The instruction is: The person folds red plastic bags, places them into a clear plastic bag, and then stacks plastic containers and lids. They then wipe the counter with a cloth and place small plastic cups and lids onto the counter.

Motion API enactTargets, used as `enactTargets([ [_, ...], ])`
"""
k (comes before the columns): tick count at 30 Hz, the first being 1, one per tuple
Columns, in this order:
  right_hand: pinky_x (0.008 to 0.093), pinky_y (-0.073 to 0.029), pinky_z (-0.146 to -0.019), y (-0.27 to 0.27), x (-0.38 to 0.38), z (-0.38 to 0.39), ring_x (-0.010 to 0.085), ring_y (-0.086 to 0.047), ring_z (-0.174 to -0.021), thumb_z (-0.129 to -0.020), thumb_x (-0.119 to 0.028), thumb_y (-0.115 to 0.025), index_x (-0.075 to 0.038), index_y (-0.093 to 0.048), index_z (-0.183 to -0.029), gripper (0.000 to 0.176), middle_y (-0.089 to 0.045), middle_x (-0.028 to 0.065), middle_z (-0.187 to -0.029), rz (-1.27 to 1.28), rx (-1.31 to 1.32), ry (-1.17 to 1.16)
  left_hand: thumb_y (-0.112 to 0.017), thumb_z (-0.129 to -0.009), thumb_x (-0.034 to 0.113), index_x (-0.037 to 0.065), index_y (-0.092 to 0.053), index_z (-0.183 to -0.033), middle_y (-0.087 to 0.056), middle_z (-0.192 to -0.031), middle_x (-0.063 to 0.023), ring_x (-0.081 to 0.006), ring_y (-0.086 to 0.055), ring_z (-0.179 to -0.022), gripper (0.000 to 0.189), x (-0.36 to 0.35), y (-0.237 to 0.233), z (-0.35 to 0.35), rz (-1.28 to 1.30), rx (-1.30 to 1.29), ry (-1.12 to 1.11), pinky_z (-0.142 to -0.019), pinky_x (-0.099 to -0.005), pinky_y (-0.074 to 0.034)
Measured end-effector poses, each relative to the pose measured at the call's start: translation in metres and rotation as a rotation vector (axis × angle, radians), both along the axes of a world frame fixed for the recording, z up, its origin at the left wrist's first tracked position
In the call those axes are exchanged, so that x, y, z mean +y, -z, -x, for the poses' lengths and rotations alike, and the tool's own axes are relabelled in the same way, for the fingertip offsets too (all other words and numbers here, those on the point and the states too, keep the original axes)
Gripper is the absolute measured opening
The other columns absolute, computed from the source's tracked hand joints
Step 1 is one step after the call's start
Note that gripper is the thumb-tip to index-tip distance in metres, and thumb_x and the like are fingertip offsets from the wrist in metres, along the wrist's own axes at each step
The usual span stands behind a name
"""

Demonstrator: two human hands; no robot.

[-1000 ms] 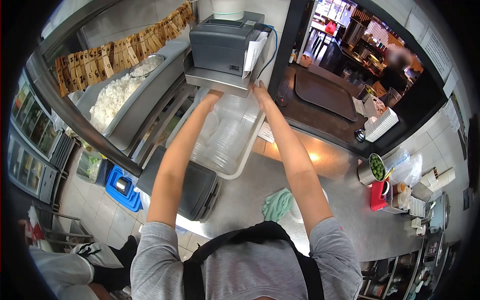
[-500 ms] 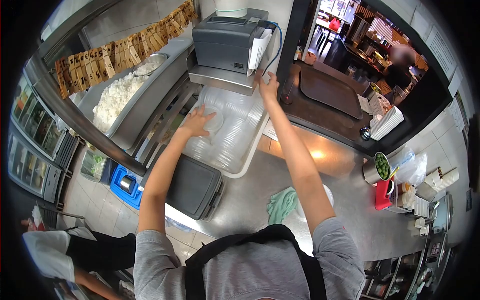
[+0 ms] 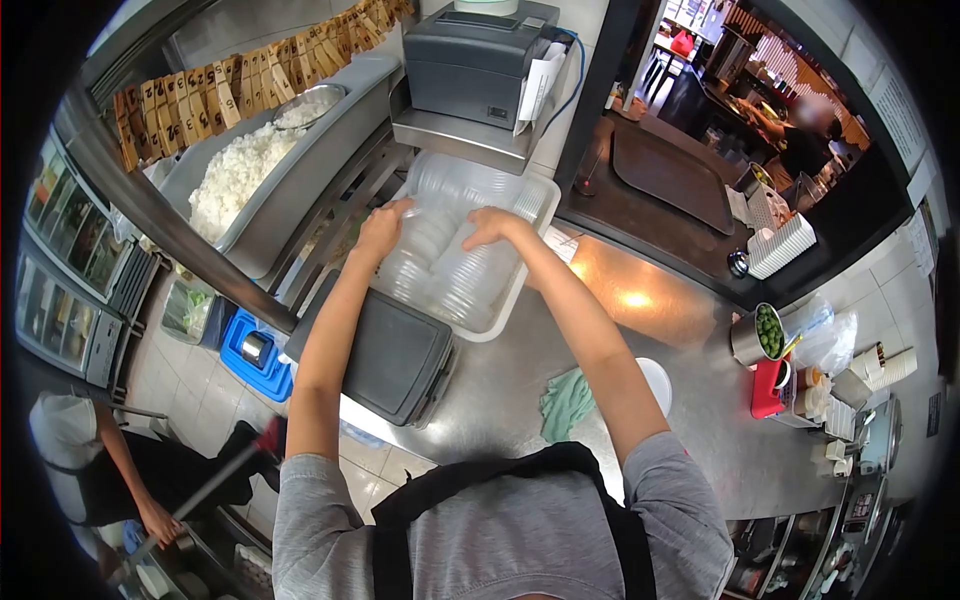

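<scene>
In the upper centre of the frame, the left hand [image 3: 385, 225] and the right hand [image 3: 490, 226] reach into the white tray [image 3: 497, 325]. Their fingers are curled on the stacked clear plastic containers [image 3: 455, 280], but I cannot tell if they truly grip. It seems to be the picking step; separating one container calls for a pinch at its rim.

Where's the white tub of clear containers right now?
Head view, upper centre: the white tub sits on the steel counter, just below the grey printer and right of the rice tray.

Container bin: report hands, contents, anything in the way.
Left hand at left side of the white bin, right hand on the clear containers; grips unclear. Printer shelf overhangs the far end.
</scene>
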State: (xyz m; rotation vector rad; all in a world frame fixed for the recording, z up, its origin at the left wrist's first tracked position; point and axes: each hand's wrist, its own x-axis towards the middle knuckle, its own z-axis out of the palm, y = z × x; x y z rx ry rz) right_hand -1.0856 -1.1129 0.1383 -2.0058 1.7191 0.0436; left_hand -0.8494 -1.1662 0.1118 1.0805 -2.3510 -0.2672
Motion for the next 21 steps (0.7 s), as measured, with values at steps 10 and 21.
enactTargets([
  [10,0.0339,-0.038,-0.095,-0.006,0.008,-0.003,0.0334,-0.047,-0.114,-0.062,-0.037,-0.068,0.001,-0.030,-0.132,0.088,-0.046,0.0254,-0.125,-0.132,-0.068,0.006,-0.049,-0.080,0.006,0.011,-0.055,-0.098,-0.059,-0.095,-0.0130,-0.0344,-0.055,-0.096,0.019,-0.045,-0.037,0.061,0.182,-0.195,0.084,-0.078,-0.0442,-0.047],
  [21,0.0344,-0.035,-0.098,0.018,0.014,0.011,0.0346,-0.044,-0.118,-0.068,-0.045,-0.064,0.002,-0.028,-0.133,0.088,-0.044,0.0276,-0.126,-0.057,-0.152,0.005,-0.058,-0.077,0.013,0.005,-0.032,-0.130,-0.040,-0.129,-0.0189,-0.0352,-0.040,-0.119,0.060,0.022,-0.045,0.077,0.280,-0.663,-0.043,-0.092,-0.0442,-0.040],
])
